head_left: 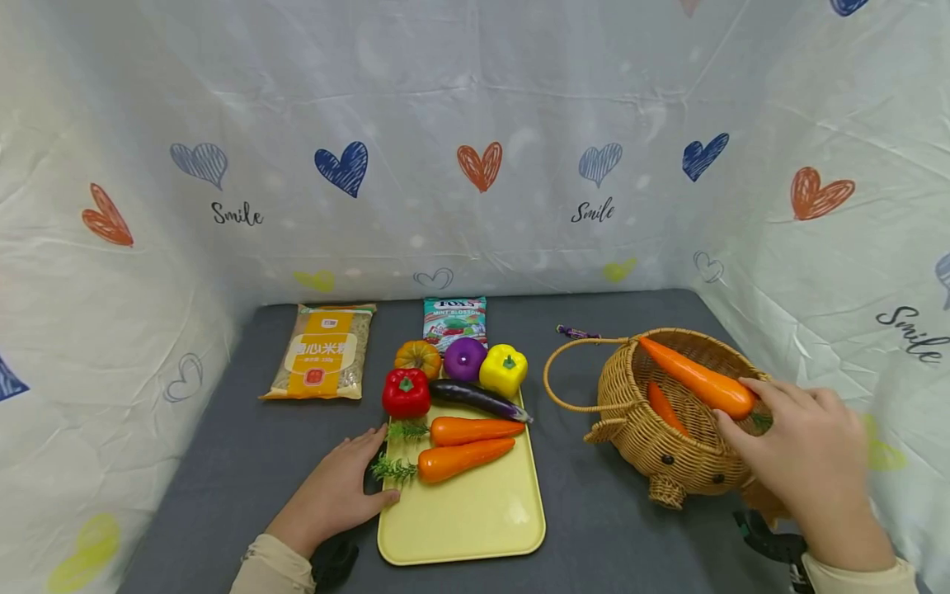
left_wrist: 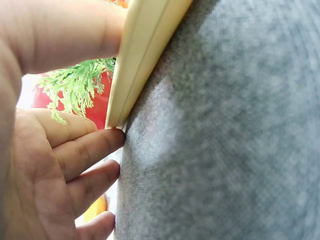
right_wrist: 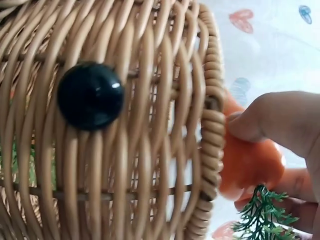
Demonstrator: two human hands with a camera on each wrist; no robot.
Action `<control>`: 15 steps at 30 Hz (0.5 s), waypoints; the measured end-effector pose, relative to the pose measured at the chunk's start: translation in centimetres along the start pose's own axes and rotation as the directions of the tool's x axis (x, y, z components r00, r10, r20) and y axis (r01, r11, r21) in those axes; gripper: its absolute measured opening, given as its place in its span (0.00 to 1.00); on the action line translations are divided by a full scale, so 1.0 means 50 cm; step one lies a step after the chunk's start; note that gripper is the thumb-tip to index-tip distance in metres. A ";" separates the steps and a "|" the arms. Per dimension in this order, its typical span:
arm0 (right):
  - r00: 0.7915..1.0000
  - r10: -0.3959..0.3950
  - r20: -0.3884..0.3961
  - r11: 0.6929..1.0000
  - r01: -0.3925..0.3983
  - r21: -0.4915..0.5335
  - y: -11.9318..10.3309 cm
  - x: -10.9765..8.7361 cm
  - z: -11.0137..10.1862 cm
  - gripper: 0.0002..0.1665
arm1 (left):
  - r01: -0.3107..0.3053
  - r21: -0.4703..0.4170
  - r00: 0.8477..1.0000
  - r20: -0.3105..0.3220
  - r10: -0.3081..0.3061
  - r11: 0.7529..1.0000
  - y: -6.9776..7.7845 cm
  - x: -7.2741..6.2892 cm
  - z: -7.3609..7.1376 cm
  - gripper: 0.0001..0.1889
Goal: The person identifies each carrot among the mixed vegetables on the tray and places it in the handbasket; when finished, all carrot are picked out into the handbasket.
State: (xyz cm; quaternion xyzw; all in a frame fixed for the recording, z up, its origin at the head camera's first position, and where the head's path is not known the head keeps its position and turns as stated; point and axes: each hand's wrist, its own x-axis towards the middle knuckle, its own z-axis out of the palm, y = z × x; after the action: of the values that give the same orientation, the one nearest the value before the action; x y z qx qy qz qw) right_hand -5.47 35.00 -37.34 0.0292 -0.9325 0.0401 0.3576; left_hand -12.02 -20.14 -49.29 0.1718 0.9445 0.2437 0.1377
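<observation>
Carrot in R hand: we obs. a glossy orange tapered carrot point(head_left: 698, 381) w/ green leafy top, lying slantwise over mouth of basket, tip twd far L rim; whether it rests on rim, we can't tell.
R hand: R hand point(head_left: 809, 445) pinches carrot's thick end btwn thumb & fingers, gap no wider than the carrot; leaves hang by fingertips.
Basket: round brown woven wicker basket point(head_left: 627, 425) w/ animal face, black button eyes, snout; hoop handle out to L. Inside we note a second, smaller-looking orange carrot piece point(head_left: 665, 408), partly hidden.
L hand: L hand point(head_left: 337, 487) at tray's L edge, thumb on rim, fingers extended & slightly spread, gripping nothing.
Tray: pale yellow rectangular tray point(head_left: 460, 528), near part bare. On it, two orange leafy-topped carrots point(head_left: 466, 460) side by side, leaves to L; beyond them, long dark purple eggplant point(head_left: 475, 398).
Tray far end: shiny red bell pepper point(head_left: 406, 393), ribbed orange pumpkin point(head_left: 418, 358), round purple vegetable point(head_left: 465, 360), glossy yellow bell pepper point(head_left: 504, 371), all grouped close.
Packets: teal printed FOX'S packet point(head_left: 454, 322) just behind veg.; yellow-and-clear grain bag point(head_left: 322, 355) to L.
Sweet: small purple-wrapped candy point(head_left: 577, 332) on dark grey cloth tabletop point(head_left: 571, 511), btwn teal packet & basket.
</observation>
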 end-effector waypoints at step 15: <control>0.930 0.209 0.301 0.978 -0.201 -0.060 0.011 0.007 0.019 0.34 | 0.006 -0.005 1.000 -0.003 -0.006 1.000 0.000 0.003 0.001 0.56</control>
State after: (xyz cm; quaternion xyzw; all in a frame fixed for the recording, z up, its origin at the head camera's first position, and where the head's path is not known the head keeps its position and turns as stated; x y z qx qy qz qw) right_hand -6.41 35.45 -37.83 -0.0673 -0.9751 0.0592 0.2031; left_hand -12.13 -20.03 -49.35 0.1680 0.9447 0.2460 0.1373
